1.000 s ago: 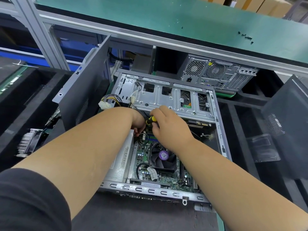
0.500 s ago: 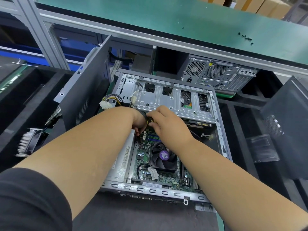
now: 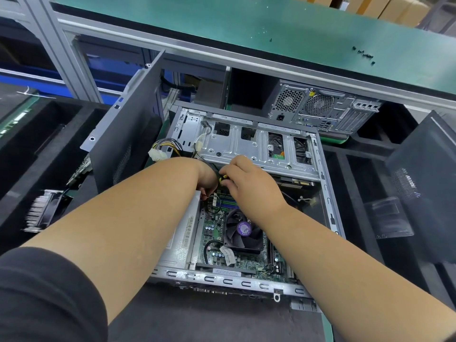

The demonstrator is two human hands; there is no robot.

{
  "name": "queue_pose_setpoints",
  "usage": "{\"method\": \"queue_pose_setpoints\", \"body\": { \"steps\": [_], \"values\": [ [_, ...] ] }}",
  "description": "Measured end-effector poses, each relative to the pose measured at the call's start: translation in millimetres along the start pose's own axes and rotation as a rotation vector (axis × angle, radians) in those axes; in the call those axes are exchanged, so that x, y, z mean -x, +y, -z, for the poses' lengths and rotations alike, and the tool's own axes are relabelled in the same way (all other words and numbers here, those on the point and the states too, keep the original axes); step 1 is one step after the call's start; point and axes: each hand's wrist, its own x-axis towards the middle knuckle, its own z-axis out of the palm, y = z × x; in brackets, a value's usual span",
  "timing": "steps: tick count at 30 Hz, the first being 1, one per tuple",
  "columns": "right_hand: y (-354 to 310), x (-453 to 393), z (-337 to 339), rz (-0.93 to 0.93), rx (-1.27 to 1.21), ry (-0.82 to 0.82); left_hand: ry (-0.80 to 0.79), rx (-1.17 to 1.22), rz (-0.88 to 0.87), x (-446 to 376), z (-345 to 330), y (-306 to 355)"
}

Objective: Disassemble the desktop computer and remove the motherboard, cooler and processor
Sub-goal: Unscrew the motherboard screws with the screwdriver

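You are at a dark foam-lined bench [image 3: 222, 322] with a green shelf [image 3: 246, 28] across the back, and the open computer case [image 3: 328, 193] lies flat near the bench's front edge. Inside it, closest to you, the motherboard [image 3: 214, 245] is still seated, green and crowded, with the black cooler [image 3: 243, 233] and its purple-stickered fan on top; the processor under it is hidden. Farther in, at the board's far edge beneath the silver drive cage [image 3: 246, 149], your right hand [image 3: 249, 186] is curled around a yellow-and-black screwdriver [image 3: 223, 178]. Your left hand [image 3: 207, 178] is tucked beside it; I cannot tell what its fingers are doing. You seem to be freeing a screw or connector there. Next, keep the tip seated squarely and clear of the loose cable bundle [image 3: 162, 148]. A second computer [image 3: 323, 109] stands at the back.
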Motion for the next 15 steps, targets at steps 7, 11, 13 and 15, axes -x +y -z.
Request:
{"method": "queue_pose_setpoints", "body": {
  "steps": [7, 11, 13, 15],
  "values": [
    [4.2, 3.8, 1.9, -0.023, 0.024, -0.007, -0.036, -0.043, 0.024, -0.1, -1.4, 0.6],
    [6.1, 3.0, 3.0, -0.01, 0.033, -0.049, -0.025, -0.072, -0.013, 2.1, -0.6, 3.3],
    [5.6, 4.2, 1.7, 0.034, 0.023, -0.084, -0.03, -0.084, -0.02, 4.2, -0.8, 2.4],
    [5.4, 5.6, 0.8, 0.077, 0.026, -0.106, -0.04, -0.107, -0.032, 6.0, -1.0, 3.2]
  ]
}}
